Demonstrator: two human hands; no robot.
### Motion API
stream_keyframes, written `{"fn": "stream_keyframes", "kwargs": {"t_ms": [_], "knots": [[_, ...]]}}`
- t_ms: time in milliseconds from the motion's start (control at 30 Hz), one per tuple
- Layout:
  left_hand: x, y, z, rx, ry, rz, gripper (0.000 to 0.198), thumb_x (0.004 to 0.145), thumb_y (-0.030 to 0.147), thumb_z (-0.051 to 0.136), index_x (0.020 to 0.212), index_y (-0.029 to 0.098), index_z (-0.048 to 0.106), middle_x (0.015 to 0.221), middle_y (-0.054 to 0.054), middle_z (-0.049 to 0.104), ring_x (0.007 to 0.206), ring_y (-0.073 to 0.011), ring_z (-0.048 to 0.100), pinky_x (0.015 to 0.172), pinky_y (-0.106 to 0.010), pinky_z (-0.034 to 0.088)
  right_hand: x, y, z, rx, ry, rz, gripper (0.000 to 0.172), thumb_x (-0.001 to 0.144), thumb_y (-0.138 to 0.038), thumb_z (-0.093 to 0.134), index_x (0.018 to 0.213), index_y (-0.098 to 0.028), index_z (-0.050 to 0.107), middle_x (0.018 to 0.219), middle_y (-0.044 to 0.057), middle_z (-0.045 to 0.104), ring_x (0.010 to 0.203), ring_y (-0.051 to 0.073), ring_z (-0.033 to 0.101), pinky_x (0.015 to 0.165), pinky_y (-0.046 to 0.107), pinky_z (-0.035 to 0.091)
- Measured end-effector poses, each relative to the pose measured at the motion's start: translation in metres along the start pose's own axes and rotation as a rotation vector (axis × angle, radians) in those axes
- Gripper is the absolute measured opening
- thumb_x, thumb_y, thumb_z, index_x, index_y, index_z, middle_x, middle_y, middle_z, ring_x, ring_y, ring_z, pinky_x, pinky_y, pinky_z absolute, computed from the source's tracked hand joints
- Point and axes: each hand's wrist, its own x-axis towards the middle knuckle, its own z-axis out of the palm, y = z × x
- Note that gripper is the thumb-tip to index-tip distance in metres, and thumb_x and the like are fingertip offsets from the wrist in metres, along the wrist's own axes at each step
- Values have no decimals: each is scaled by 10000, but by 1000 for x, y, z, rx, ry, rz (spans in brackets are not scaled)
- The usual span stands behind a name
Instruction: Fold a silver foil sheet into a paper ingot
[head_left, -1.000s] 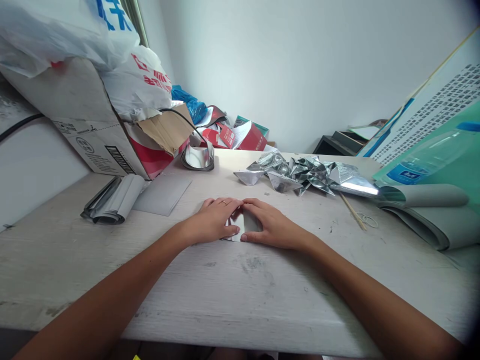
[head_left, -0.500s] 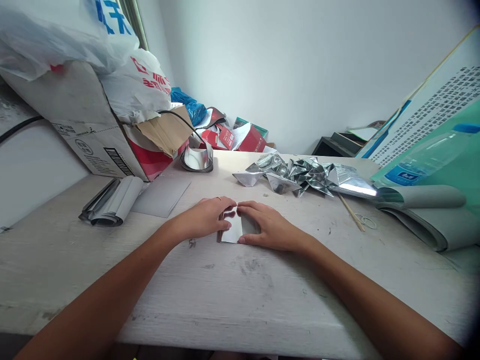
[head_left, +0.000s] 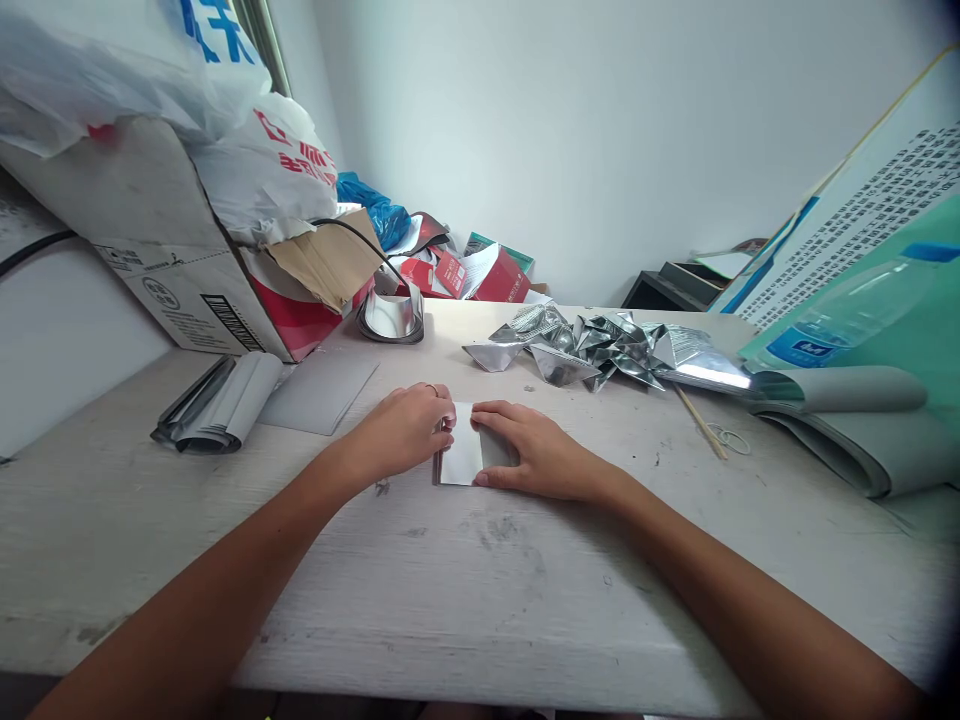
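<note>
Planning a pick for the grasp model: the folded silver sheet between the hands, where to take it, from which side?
Probably its left edge, from the left: the silver sheet lies flat on the table, the right hand covers its right part, and the left hand touches that edge.

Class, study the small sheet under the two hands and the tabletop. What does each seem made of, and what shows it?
Small sheet: probably foil-faced paper or thin card; it looks shiny silver-white and holds a sharp fold. Tabletop: seemingly wood or wood-look laminate, matt whitewashed, with streaky grain and dark scuffs.
</note>
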Motion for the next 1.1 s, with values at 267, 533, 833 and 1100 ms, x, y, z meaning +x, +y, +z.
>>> {"fn": "stream_keyframes", "kwargs": {"t_ms": [267,533,833,1100], "knots": [[3,-4,0,-30,1,-29,332,797,444,426,943,262,663,1179,94,621,1075,7,510,1004,-185,366,0,-1,-2,-36,-29,28,783,844,-604,665,1436,-118,501,1477,126,477,1308,289,482,1089,439,418],[5,-3,0,-42,-28,-55,308,776,387,429,890,287,697,1199,123,615,1044,15,517,1033,-197,369,-2,-1,-2,-58,-57,49,788,861,-611,640,1457,-118,487,1488,111,469,1318,285,467,1103,437,404],[8,-4,8,-51,40,-86,314,760,427,485,787,188,687,1137,91,639,967,38,503,792,-129,284,0,-1,-1,-67,-42,29,756,867,-600,639,1436,-118,510,1484,129,473,1301,301,485,1079,450,423],[7,-3,8,-54,46,-109,298,766,376,449,770,179,672,1141,97,622,939,61,497,735,-123,241,-1,-2,-1,-83,-57,36,780,881,-617,612,1461,-113,483,1496,122,463,1323,299,467,1100,449,406]]}}
